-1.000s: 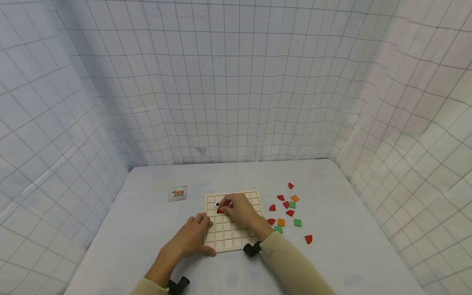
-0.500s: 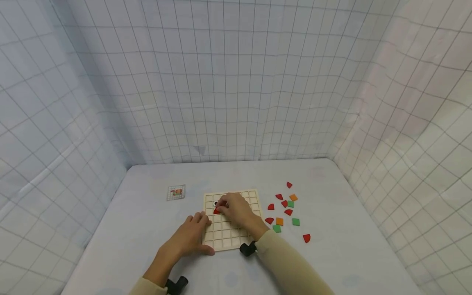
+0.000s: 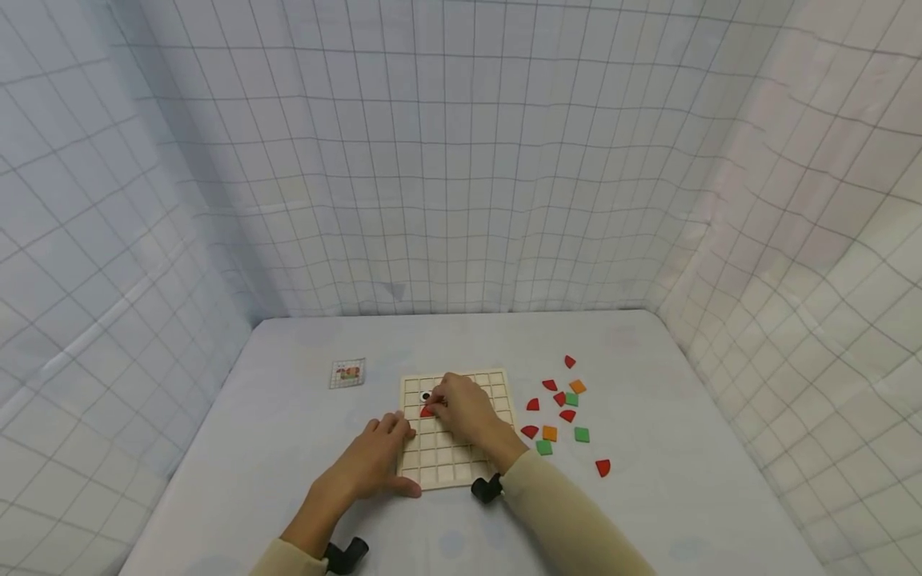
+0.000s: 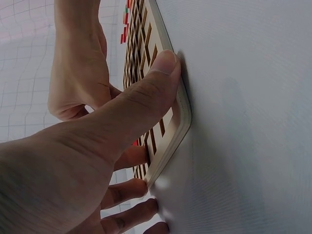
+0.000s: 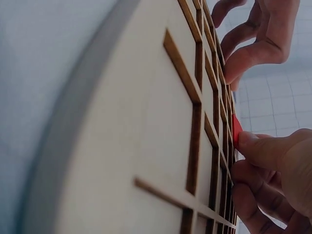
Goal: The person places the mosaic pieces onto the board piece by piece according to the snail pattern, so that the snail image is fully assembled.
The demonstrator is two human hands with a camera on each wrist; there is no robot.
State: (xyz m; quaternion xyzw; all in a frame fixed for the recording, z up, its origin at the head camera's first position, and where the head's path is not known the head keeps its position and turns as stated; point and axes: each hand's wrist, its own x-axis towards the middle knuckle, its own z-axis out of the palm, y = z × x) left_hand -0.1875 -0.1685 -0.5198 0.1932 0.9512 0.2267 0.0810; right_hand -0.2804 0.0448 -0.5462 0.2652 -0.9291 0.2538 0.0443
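Observation:
A pale wooden grid board [image 3: 435,460] lies on the table in the head view. My left hand [image 3: 373,460] rests at its near left corner, thumb on the front edge and spread fingers along the left side. My right hand [image 3: 464,406] pinches a red quarter-circle tile [image 3: 426,412] between thumb and fingers, low over the board's upper left cells. In the right wrist view the thumb is against the red tile [image 5: 237,130], right at the grid. Just beyond it sits a white tile with a black dot like an eye [image 3: 426,397], partly covered by the fingers.
Right of the board lie loose tiles: several red quarter circles [image 3: 603,467], orange squares [image 3: 550,433] and green squares [image 3: 582,434]. A small picture card [image 3: 347,374] with a gridded coloured figure lies at the back left. Gridded white curtains [image 3: 461,200] surround the table.
The red tile in my right hand has shifted slightly left on the board, below the eye tile, which shows a little more now. My left hand has stayed on the corner.

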